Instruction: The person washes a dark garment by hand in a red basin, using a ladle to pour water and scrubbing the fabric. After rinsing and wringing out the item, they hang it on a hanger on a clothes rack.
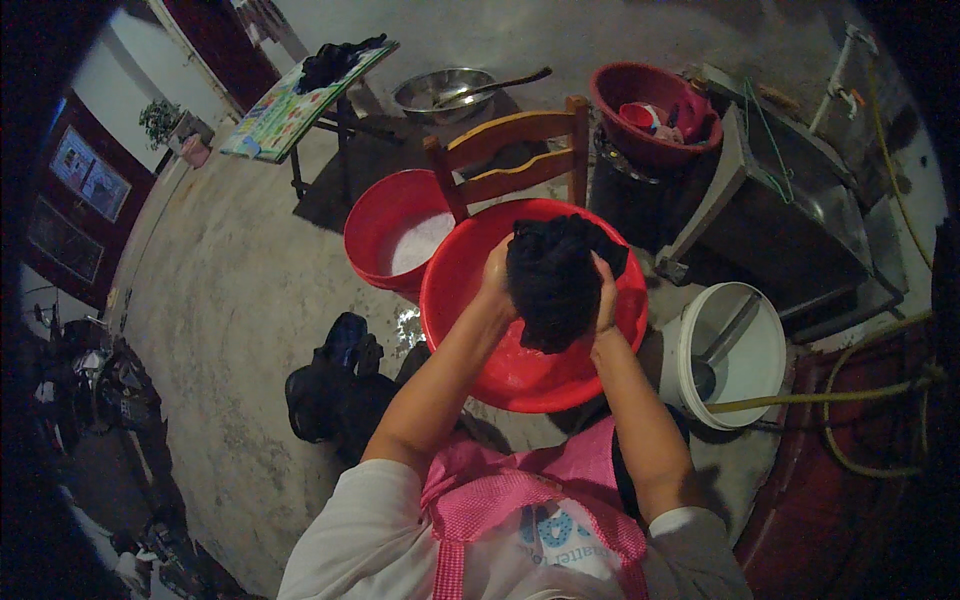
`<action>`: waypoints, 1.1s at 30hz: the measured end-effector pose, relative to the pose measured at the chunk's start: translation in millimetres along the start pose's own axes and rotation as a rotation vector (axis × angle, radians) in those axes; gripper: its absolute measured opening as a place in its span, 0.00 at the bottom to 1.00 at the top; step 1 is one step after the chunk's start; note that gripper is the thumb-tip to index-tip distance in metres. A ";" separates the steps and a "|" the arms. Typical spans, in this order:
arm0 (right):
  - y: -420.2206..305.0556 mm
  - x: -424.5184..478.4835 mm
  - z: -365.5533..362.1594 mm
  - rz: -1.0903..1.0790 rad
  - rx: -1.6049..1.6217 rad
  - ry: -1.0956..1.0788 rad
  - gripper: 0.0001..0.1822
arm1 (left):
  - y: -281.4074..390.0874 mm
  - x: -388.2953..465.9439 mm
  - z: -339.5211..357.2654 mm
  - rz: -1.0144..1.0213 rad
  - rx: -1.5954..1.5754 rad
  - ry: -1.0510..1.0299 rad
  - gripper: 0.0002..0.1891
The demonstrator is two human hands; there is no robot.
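Note:
A bunched black cloth [556,289] is held between my two hands, over a wide red plastic basin [536,394]. My left hand [498,274] presses on its left side, and my right hand [604,296] grips its right side; the cloth hides most of the fingers. Behind the basin stands a wooden chair [517,144], its backrest facing me. A red bucket [367,229] with whitish, foamy-looking contents touches the basin's left side. Wet patches shine on the concrete floor just left of the basin.
A white bucket [679,367] with a ladle and a yellowish hose [817,397] stands at right. Farther back are a dark red tub [637,142], a stone sink [810,217], a metal bowl [444,109] and a folding table [270,135] bearing black cloth. A dark bag-like bundle [337,390] lies left.

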State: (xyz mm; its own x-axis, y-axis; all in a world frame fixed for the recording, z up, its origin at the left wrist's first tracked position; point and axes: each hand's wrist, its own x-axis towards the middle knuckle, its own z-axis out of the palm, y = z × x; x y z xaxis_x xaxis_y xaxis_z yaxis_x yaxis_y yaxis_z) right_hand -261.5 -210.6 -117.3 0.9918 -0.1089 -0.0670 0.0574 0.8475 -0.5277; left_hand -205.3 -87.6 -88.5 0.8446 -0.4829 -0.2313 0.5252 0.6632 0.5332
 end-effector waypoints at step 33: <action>18.8 10.7 -11.1 0.096 -0.111 0.069 0.24 | -10.5 10.8 -33.6 -0.089 -0.152 -0.003 0.16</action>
State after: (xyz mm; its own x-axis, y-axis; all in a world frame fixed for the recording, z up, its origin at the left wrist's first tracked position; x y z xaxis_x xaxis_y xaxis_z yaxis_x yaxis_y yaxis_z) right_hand -251.0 -201.6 -137.3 0.9816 -0.0691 -0.1778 -0.0540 0.7934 -0.6063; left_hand -198.2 -80.5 -123.9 0.7940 -0.5451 -0.2692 0.6076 0.6965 0.3817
